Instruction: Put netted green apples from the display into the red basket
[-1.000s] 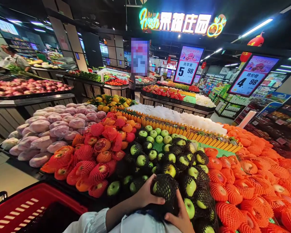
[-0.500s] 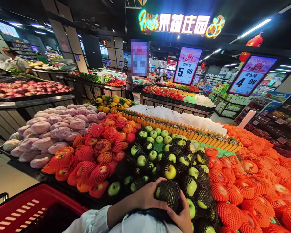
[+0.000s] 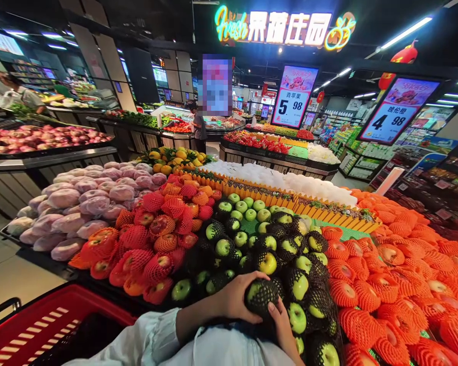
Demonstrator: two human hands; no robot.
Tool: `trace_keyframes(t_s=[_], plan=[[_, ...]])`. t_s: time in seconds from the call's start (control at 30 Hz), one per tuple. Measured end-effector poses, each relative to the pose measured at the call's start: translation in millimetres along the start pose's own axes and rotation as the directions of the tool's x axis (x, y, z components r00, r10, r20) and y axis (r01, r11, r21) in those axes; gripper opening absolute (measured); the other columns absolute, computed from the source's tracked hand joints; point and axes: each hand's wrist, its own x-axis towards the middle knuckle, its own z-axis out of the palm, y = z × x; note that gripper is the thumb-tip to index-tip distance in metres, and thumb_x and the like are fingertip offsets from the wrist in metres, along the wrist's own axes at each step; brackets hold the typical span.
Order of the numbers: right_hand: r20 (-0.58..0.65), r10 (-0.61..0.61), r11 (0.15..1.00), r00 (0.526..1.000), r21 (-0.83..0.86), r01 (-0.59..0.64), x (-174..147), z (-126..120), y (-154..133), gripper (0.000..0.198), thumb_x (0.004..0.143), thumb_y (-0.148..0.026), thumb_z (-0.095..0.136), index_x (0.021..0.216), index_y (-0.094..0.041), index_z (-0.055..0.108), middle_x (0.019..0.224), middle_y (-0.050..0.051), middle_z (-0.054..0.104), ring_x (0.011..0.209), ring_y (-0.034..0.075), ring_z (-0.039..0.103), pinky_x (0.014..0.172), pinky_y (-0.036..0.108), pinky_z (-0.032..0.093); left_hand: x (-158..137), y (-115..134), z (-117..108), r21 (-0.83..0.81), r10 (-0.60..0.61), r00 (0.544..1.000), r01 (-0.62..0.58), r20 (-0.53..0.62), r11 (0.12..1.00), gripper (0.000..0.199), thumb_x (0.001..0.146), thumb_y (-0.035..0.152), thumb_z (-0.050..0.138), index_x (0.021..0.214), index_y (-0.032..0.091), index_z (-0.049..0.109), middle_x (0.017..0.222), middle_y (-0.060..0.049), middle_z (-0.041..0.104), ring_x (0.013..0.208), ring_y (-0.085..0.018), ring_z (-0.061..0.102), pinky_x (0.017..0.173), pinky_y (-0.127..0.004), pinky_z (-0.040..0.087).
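Both hands hold a green apple (image 3: 260, 297) in a black foam net, close to my body at the bottom middle. My left hand (image 3: 239, 299) wraps it from the left, thumb underneath and fingers over the top. On the right side my right hand (image 3: 281, 321) presses it with thumb and fingers; part of those fingers is hidden. Just beyond lie more green apples (image 3: 267, 264), many in black nets, some bare. Left of these are red apples (image 3: 164, 241) in red and orange nets. Orange-netted fruit (image 3: 362, 310) fills the right side.
A red shopping basket (image 3: 41, 325) stands at the lower left. Wrapped pale pink fruit (image 3: 66, 223) is heaped at the left of the stand. An orange picket divider (image 3: 290, 206) crosses behind the apples. Farther back, a person (image 3: 199, 129) stands by another stand, and price screens (image 3: 295, 96) hang overhead.
My right hand has shifted its grip, its thumb now up on the apple's near right side. The apple stays between both hands. The view has tilted slightly.
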Motion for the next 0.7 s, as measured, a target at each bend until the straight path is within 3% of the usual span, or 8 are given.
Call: trace_keyframes(t_s=[0.1, 0.17, 0.23, 0.3, 0.43, 0.57, 0.7], plan=[[0.035, 0.312, 0.906, 0.949, 0.289, -0.309, -2.1, 5.8, -22.3, 0.076, 0.064, -0.065, 0.087, 0.123, -0.026, 0.061, 0.111, 0.009, 0.074, 0.101, 0.030, 0.073, 0.078, 0.043, 0.062, 16.2, -3.0, -14.0, 0.144, 0.108, 0.990, -0.095, -0.085, 0.985, 0.081, 0.056, 0.026, 0.090, 0.130, 0.022, 0.058, 0.130, -0.009, 0.067, 0.118, -0.030, 0.064, 0.108, -0.039, 0.046], [0.096, 0.363, 0.851, 0.927, 0.371, -0.371, -3.0, 6.1, -36.8, 0.079, 0.067, -0.060, 0.088, 0.130, -0.028, 0.053, 0.122, 0.009, 0.071, 0.103, 0.028, 0.073, 0.075, 0.039, 0.061, 34.6, -4.5, -34.0, 0.261, 0.149, 0.976, -0.103, -0.161, 0.960, 0.079, 0.058, 0.024, 0.088, 0.131, 0.023, 0.057, 0.134, -0.009, 0.065, 0.123, -0.030, 0.061, 0.111, -0.039, 0.045], [0.139, 0.363, 0.832, 0.921, 0.398, -0.388, -3.7, 3.6, -45.8, 0.079, 0.069, -0.061, 0.086, 0.131, -0.027, 0.051, 0.128, 0.011, 0.069, 0.100, 0.026, 0.073, 0.071, 0.035, 0.060, 58.9, -5.6, -59.6, 0.414, 0.127, 0.952, 0.000, -0.279, 0.910, 0.078, 0.062, 0.024, 0.086, 0.133, 0.023, 0.054, 0.134, -0.008, 0.064, 0.123, -0.027, 0.062, 0.110, -0.038, 0.046], [0.152, 0.360, 0.825, 0.920, 0.408, -0.391, -4.3, -1.0, -48.0, 0.078, 0.071, -0.064, 0.084, 0.130, -0.025, 0.052, 0.125, 0.012, 0.070, 0.094, 0.024, 0.073, 0.067, 0.032, 0.059, 86.8, -8.7, -85.2, 0.601, 0.068, 0.923, 0.189, -0.378, 0.777, 0.076, 0.070, 0.028, 0.083, 0.138, 0.024, 0.048, 0.139, -0.006, 0.061, 0.126, -0.024, 0.060, 0.111, -0.033, 0.046], [0.124, 0.341, 0.824, 0.932, 0.438, -0.360, -3.9, -11.2, -41.6, 0.072, 0.076, -0.067, 0.078, 0.128, -0.022, 0.056, 0.115, 0.010, 0.073, 0.088, 0.021, 0.072, 0.065, 0.030, 0.058, 141.7, -28.4, -116.3, 0.652, -0.040, 0.888, 0.367, -0.458, 0.664, 0.080, 0.077, 0.027, 0.079, 0.147, 0.021, 0.040, 0.145, -0.015, 0.052, 0.123, -0.032, 0.061, 0.103, -0.043, 0.052], [0.132, 0.288, 0.818, 0.948, 0.481, -0.316, 1.2, -21.2, -34.7, 0.066, 0.082, -0.068, 0.071, 0.130, -0.024, 0.056, 0.115, 0.010, 0.072, 0.085, 0.021, 0.072, 0.063, 0.030, 0.057, 182.1, -61.5, -114.2, 0.722, -0.183, 0.901, 0.426, -0.393, 0.545, 0.086, 0.071, 0.018, 0.083, 0.148, 0.020, 0.043, 0.143, -0.018, 0.051, 0.118, -0.036, 0.063, 0.096, -0.046, 0.054], [0.116, 0.212, 0.829, 0.970, 0.505, -0.242, 6.0, -34.1, -22.8, 0.065, 0.084, -0.067, 0.069, 0.132, -0.027, 0.054, 0.118, 0.010, 0.070, 0.084, 0.023, 0.074, 0.063, 0.032, 0.057, 207.4, -93.5, -98.7, 0.776, -0.332, 0.892, 0.437, -0.308, 0.454, 0.068, 0.081, 0.021, 0.078, 0.143, 0.019, 0.049, 0.151, -0.016, 0.043, 0.123, -0.033, 0.058, 0.099, -0.049, 0.053]])
